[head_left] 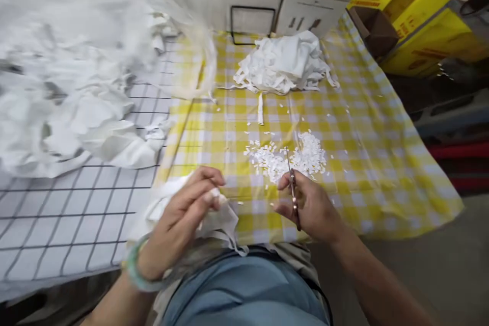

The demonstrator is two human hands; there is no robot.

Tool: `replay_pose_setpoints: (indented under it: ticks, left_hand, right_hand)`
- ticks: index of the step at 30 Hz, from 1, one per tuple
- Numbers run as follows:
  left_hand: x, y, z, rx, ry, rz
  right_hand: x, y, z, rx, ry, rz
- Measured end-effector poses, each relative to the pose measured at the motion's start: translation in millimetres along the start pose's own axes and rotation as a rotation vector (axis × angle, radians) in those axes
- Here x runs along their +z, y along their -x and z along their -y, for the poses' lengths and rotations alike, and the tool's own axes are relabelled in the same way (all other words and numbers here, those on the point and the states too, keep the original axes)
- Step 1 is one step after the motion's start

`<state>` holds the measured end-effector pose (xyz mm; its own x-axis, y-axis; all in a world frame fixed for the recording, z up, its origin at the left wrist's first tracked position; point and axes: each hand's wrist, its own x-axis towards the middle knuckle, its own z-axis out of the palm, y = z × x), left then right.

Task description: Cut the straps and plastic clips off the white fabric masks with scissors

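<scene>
My left hand (187,206), with a pale green bangle at its wrist, is closed on a white piece of fabric (221,219). The fabric has thin straps that dangle by the table's front edge. My right hand (311,204) grips a small pair of scissors (293,191), whose blades point away from me. Beyond the scissors lie many tiny white clippings (309,155) in a loose heap. Farther back rests a pile of white fabric pieces (284,63) with straps trailing from it. A short white strip (260,109) lies in front of that pile.
A yellow checked cloth (367,163) covers the table. On the left, a grid-patterned cover (95,204) bears a large heap of white fabric (76,107) and a clear plastic bag (191,51). Boxes (305,10) stand at the back; yellow bags (428,25) are at the right.
</scene>
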<state>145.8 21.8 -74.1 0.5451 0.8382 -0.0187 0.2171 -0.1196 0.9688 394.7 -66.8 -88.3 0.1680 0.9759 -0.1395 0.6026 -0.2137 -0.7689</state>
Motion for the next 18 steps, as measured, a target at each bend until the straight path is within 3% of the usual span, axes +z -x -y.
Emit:
replay_pose_setpoints:
  ticks: [2,4,7,10,13,16,17,18]
  left_hand:
    - [-38,24,6,-0.024,-0.206,-0.194]
    - [-65,50,19,-0.082,-0.412,-0.286]
    - [-78,76,38,-0.155,-0.502,-0.171]
    - [-73,60,34,-0.044,-0.478,-0.085]
    - [-69,-4,-10,0.212,-0.478,-0.21]
    - [-60,-99,-80,0.396,-0.369,-0.314]
    - [-53,-132,-100,0.419,-0.285,-0.314]
    - [-44,-162,-115,0.415,-0.195,-0.236]
  right_hand:
    - [21,-8,17,-0.17,0.002,0.085]
    - [56,-14,39,-0.342,-0.001,0.204]
    - [106,-21,68,-0.472,0.008,0.323]
    - [114,-43,88,-0.434,-0.175,0.286]
    - [67,-86,108,-0.407,-0.441,0.105]
    - [-16,-142,130,-0.458,-0.533,-0.204]
    - [-46,-160,135,-0.486,-0.493,-0.341]
    - [-74,-177,137,-0.476,-0.403,-0.467]
